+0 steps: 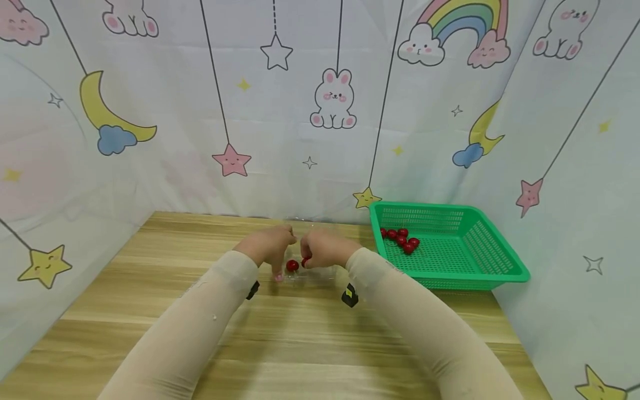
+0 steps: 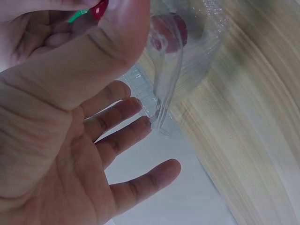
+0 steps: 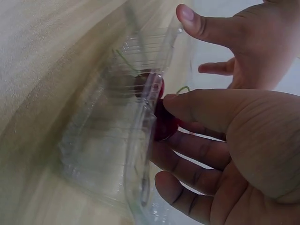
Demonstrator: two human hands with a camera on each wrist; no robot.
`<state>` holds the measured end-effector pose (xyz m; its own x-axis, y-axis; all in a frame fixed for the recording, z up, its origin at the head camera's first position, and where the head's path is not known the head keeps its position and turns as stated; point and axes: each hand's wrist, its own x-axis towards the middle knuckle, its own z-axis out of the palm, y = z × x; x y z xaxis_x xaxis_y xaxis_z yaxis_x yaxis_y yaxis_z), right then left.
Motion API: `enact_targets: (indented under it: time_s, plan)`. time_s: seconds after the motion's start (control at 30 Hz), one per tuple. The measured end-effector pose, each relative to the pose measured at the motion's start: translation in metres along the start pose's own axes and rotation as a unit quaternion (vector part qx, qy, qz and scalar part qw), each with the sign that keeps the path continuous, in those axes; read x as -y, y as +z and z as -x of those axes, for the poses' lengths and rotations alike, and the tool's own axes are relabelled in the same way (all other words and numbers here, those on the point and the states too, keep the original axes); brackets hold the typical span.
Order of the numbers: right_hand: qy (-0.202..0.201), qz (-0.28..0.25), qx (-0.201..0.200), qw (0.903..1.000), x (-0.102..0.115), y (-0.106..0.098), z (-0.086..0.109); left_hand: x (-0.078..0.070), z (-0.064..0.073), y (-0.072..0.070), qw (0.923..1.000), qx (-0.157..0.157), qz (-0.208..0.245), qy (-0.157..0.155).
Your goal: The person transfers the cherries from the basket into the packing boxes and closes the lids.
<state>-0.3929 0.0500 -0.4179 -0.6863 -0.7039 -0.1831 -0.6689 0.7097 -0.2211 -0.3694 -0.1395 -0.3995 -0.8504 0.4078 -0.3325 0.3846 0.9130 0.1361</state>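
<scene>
A clear plastic box [image 3: 93, 150] lies on the table between my hands. A dark red cherry with a green stem [image 3: 144, 84] is inside it, also visible in the head view as a red cherry [image 1: 292, 265] near the box's left side. My right hand [image 1: 327, 248] pinches another cherry [image 3: 165, 123] between thumb and fingers at the box's rim. My left hand [image 1: 267, 244] is at the box's left side, its fingers spread apart. In the left wrist view the left thumb [image 2: 112, 42] is close to the clear plastic; whether it touches is unclear.
A green plastic basket [image 1: 510, 273] with several red cherries [image 1: 401, 240] in its left part stands at the right of the wooden table [image 1: 300, 344]. A white patterned cloth [image 1: 200, 100] hangs behind and along both sides.
</scene>
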Motion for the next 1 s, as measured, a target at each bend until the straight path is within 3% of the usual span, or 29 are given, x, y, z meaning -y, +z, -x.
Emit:
enact_targets:
  time_s: [0.3, 0.57, 0.73, 0.87, 1.0]
  plan:
    - [-0.001, -0.023, 0.028, 0.9994, 0.005, 0.014, -0.006, 0.003, -0.004, 0.004, 0.9999, -0.008, -0.009, 0.004]
    - [0.004, -0.058, 0.019, 0.9981, 0.001, 0.007, 0.000, 0.002, -0.004, 0.003, 1.0000, -0.004, -0.003, 0.000]
    - [0.018, -0.066, 0.009, 0.9976, -0.009, -0.013, 0.021, 0.001, -0.001, 0.002, 1.0000, -0.005, 0.008, -0.002]
    - [0.051, -0.053, -0.003, 0.9973, -0.018, -0.036, 0.045, 0.001, 0.000, 0.002, 0.9997, -0.008, 0.022, -0.005]
    - [0.093, -0.072, -0.028, 0.9927, -0.035, -0.056, 0.069, 0.001, 0.001, 0.003, 0.9996, -0.009, 0.027, -0.009]
